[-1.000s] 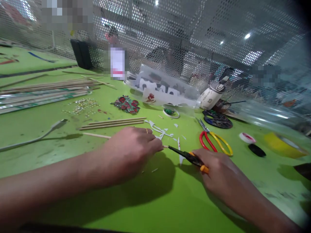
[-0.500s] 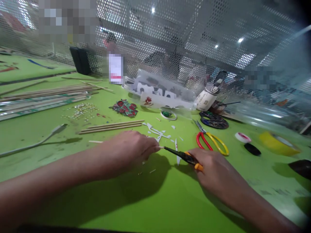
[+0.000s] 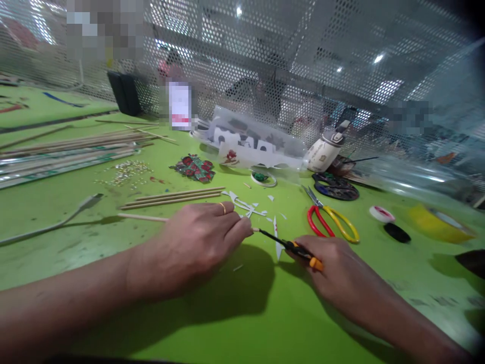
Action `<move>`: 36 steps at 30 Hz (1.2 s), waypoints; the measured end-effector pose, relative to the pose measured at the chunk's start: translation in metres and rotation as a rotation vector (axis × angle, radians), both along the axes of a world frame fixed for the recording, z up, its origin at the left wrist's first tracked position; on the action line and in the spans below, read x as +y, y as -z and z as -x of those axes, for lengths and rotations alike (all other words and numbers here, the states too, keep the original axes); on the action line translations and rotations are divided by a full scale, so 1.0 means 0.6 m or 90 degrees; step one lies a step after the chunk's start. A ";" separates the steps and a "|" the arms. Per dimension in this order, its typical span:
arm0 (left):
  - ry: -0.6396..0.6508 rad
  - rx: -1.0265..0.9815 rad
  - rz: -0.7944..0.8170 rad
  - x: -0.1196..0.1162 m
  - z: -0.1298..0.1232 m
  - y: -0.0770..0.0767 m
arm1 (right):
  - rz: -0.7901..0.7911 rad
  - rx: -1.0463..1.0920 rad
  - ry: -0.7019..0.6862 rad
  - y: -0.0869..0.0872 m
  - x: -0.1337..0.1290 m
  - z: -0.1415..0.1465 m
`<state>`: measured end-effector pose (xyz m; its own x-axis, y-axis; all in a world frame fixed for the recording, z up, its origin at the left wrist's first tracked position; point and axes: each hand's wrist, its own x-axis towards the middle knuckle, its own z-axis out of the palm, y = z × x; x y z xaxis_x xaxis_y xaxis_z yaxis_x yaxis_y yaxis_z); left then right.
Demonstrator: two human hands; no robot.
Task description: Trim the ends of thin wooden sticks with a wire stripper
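Note:
My left hand (image 3: pixel 202 240), with a ring on one finger, is closed around a thin wooden stick (image 3: pixel 142 217). One end of the stick sticks out to the left, and its pale tip shows just past my thumb. My right hand (image 3: pixel 333 260) grips pliers (image 3: pixel 276 239) with slim black jaws and orange-and-black handles. The jaw tips meet the stick's end or lie right against it; I cannot tell whether they bite it. Behind my left hand lie several loose sticks (image 3: pixel 174 197) and white paper scraps (image 3: pixel 246 206).
Red-and-yellow scissors (image 3: pixel 332 222) lie right of the scraps, near a dark paint palette (image 3: pixel 335 187). Yellow tape (image 3: pixel 439 222) is at the far right. A white bottle (image 3: pixel 324 151), a plastic sheet (image 3: pixel 257 136) and a lit phone (image 3: pixel 180 103) stand along the back. A white cable (image 3: pixel 56 222) runs in from the left.
My left hand has turned so its knuckles and ring show, and more of the stick emerges at its left. The pliers and my right hand have shifted slightly right.

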<state>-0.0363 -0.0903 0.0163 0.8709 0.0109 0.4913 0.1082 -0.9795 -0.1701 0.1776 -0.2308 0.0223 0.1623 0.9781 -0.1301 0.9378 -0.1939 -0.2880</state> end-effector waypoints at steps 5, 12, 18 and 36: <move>-0.043 0.032 0.160 0.012 -0.008 0.003 | 0.012 -0.032 0.016 -0.003 0.009 0.002; -0.043 0.178 0.394 0.020 -0.008 -0.005 | 0.019 -0.081 0.011 -0.004 0.007 0.008; 0.010 0.013 0.033 0.003 -0.001 0.001 | 0.023 0.010 0.004 0.000 0.000 -0.001; -0.012 0.105 0.318 0.017 -0.007 0.003 | -0.001 -0.106 -0.004 -0.004 0.005 0.012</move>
